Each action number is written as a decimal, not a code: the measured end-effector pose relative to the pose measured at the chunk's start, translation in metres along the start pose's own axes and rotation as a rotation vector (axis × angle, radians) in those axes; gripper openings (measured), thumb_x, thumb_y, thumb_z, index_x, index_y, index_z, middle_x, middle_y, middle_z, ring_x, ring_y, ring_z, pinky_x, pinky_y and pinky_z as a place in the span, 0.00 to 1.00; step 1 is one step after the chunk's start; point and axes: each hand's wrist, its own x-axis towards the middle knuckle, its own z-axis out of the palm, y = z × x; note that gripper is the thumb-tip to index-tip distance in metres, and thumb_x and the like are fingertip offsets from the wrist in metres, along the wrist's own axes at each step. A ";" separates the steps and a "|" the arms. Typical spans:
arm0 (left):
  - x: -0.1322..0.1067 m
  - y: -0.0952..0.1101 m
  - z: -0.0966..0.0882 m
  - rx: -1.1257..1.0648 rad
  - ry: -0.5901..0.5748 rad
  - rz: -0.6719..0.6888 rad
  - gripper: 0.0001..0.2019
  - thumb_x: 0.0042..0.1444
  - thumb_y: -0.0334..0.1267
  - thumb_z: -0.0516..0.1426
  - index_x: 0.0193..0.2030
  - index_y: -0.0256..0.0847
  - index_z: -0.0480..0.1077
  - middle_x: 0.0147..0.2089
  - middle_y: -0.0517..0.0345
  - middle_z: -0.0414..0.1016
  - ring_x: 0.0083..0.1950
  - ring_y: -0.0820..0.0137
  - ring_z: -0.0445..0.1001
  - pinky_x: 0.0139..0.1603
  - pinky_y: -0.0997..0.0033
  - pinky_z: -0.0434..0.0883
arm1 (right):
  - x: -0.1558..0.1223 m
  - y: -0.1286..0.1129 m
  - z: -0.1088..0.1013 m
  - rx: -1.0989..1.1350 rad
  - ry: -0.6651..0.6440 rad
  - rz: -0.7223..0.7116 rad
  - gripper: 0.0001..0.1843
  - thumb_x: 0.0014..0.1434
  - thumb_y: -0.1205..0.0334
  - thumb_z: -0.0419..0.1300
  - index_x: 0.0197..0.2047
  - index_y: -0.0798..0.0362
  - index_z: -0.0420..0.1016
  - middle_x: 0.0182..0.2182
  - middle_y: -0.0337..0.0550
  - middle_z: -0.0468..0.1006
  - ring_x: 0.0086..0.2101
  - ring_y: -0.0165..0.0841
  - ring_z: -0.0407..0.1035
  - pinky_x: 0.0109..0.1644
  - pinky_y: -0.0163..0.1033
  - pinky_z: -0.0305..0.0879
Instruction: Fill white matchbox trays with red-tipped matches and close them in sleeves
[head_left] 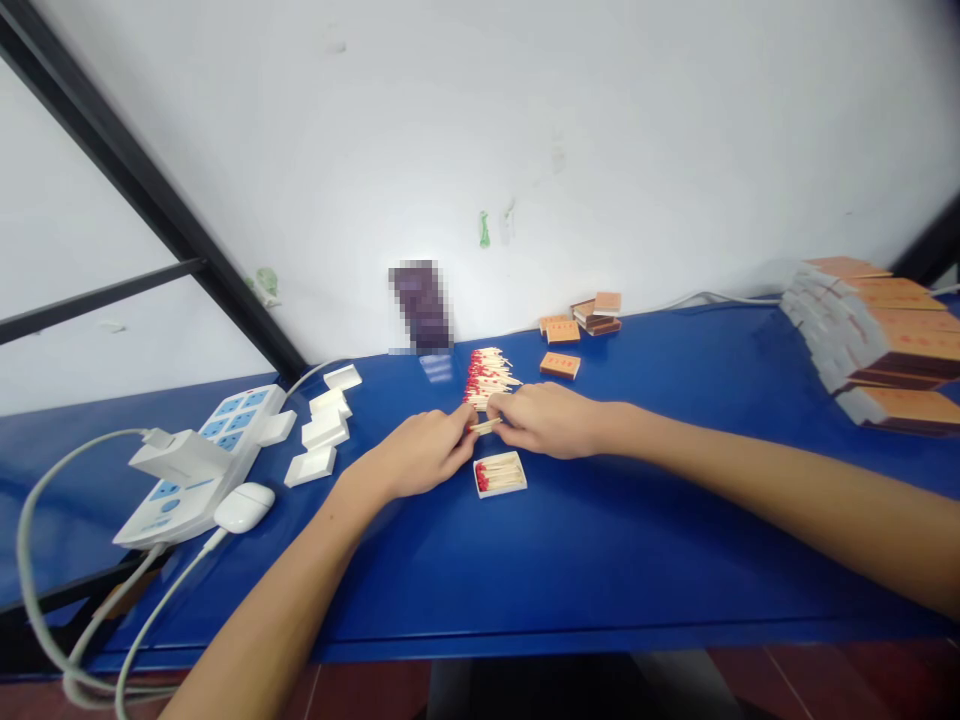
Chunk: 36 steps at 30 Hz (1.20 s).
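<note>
Between the fingertips of both hands is a small bunch of matches (485, 427), red heads to the left. My left hand (431, 452) pinches the head end, and my right hand (544, 420) pinches the plain end. Just beyond the fingers lies a pile of red-headed matches (489, 378) on the blue table. Closer to me sits a white matchbox tray (501, 492) partly filled with matches, their heads also to the left. Neither hand touches that tray.
White matchbox trays (324, 430) lie at the left beside a power strip (232, 425) with cables and a white earphone case (244, 507). Orange matchbox sleeves (561, 365) lie behind my right hand. Wrapped matchboxes (885, 330) are stacked far right. A blurred dark phone-like object (424, 305) leans on the wall.
</note>
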 end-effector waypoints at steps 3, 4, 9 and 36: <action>-0.004 0.004 -0.010 -0.170 -0.018 0.005 0.09 0.67 0.42 0.46 0.40 0.40 0.63 0.27 0.60 0.69 0.26 0.70 0.66 0.28 0.70 0.56 | -0.004 -0.003 -0.014 0.085 -0.049 -0.039 0.11 0.64 0.58 0.50 0.39 0.54 0.71 0.30 0.44 0.76 0.26 0.30 0.63 0.29 0.35 0.50; -0.005 0.006 -0.013 -0.249 -0.047 0.023 0.09 0.67 0.42 0.47 0.39 0.41 0.63 0.26 0.62 0.68 0.26 0.71 0.65 0.28 0.71 0.56 | -0.006 -0.005 -0.018 0.126 -0.084 -0.057 0.10 0.63 0.59 0.52 0.37 0.54 0.72 0.28 0.42 0.75 0.25 0.29 0.62 0.29 0.35 0.50; -0.008 0.014 -0.022 -0.489 -0.202 0.085 0.10 0.64 0.40 0.50 0.33 0.39 0.64 0.23 0.67 0.61 0.24 0.77 0.58 0.32 0.73 0.60 | -0.012 -0.011 -0.029 0.280 -0.242 -0.114 0.08 0.55 0.63 0.56 0.34 0.56 0.74 0.21 0.35 0.69 0.22 0.26 0.59 0.27 0.34 0.50; -0.007 0.008 -0.017 -0.554 -0.106 -0.012 0.18 0.54 0.52 0.60 0.31 0.39 0.62 0.24 0.67 0.59 0.25 0.77 0.55 0.24 0.75 0.54 | -0.014 -0.011 -0.030 0.356 -0.175 -0.114 0.20 0.56 0.49 0.61 0.44 0.56 0.78 0.35 0.44 0.78 0.29 0.29 0.67 0.31 0.33 0.59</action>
